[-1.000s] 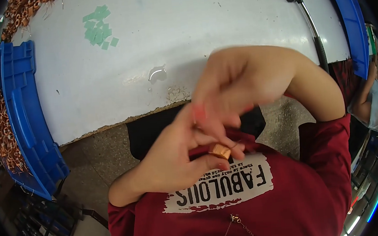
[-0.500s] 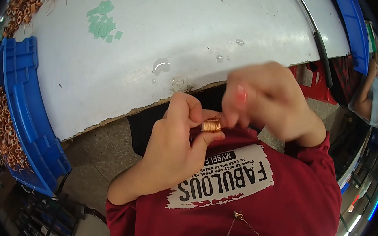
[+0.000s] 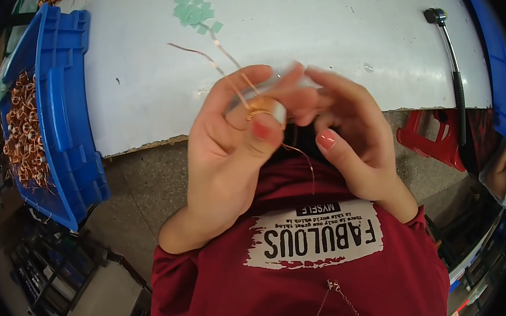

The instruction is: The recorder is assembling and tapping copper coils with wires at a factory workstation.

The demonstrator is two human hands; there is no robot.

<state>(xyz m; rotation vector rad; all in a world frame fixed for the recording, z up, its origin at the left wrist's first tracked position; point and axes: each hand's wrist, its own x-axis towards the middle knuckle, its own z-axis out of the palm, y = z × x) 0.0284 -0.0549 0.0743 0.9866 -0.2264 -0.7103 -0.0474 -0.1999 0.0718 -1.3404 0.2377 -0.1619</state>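
Between its thumb and fingers, my left hand (image 3: 221, 142) grips a small copper wire coil (image 3: 258, 104) above my lap, at the near edge of the table. Long wire ends stick out of the coil toward the table, and another thin wire curves down from it toward my shirt. A whitish patch shows on the coil's right side. Right beside it is my right hand (image 3: 356, 134), thumb and fingers apart, its fingertips close to the left hand's fingers. Motion blurs those fingertips, so I cannot tell whether they touch the coil.
On the white table (image 3: 290, 34) lie several pale green square pieces (image 3: 194, 9) and a hammer (image 3: 449, 50) with a black handle. A blue crate (image 3: 68, 114) of copper coils (image 3: 25, 133) stands left. At right are another blue crate (image 3: 498, 76) and a red stool (image 3: 420, 137).
The left hand has raised and turned the coil, so its wire ends now point toward the table. The right hand has opened from its curled pose. The view has shifted somewhat.
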